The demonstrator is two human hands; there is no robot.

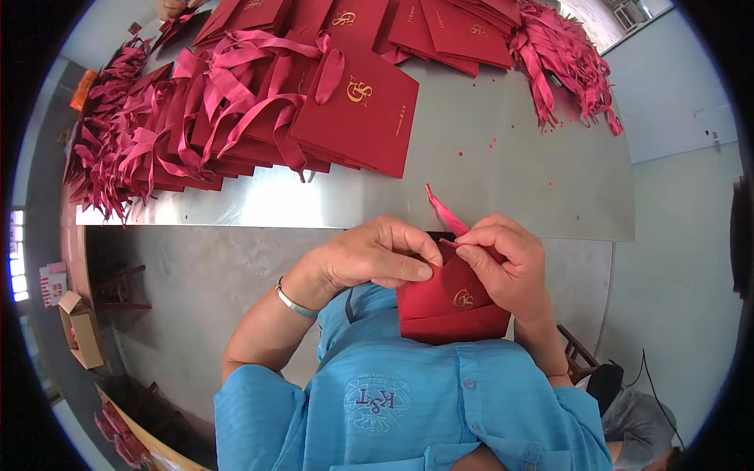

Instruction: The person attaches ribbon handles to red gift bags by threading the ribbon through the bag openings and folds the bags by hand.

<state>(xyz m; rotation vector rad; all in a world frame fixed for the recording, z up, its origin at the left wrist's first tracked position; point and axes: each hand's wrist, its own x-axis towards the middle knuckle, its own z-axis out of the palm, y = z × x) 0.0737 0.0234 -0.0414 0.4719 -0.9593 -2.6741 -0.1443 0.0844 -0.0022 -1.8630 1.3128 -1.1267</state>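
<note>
A red paper gift bag (440,314) with a gold emblem rests against my blue shirt, its top edge facing the table. My left hand (369,255) pinches the bag's top edge between thumb and forefinger. On the other side, my right hand (509,259) is closed in a pinch on a pink ribbon (445,210) at the bag's mouth. The ribbon's loose end sticks up over the table edge. My fingers hide where the ribbon meets the bag, and the inside of the bag does not show.
On the metal table (503,192), red bags (369,118) with pink ribbon handles lie in overlapping stacks at the left and back. A heap of pink ribbons (561,63) sits back right, with small red dots scattered nearby. An open cardboard box (81,334) stands far left. Another person's hand (177,8) shows back left.
</note>
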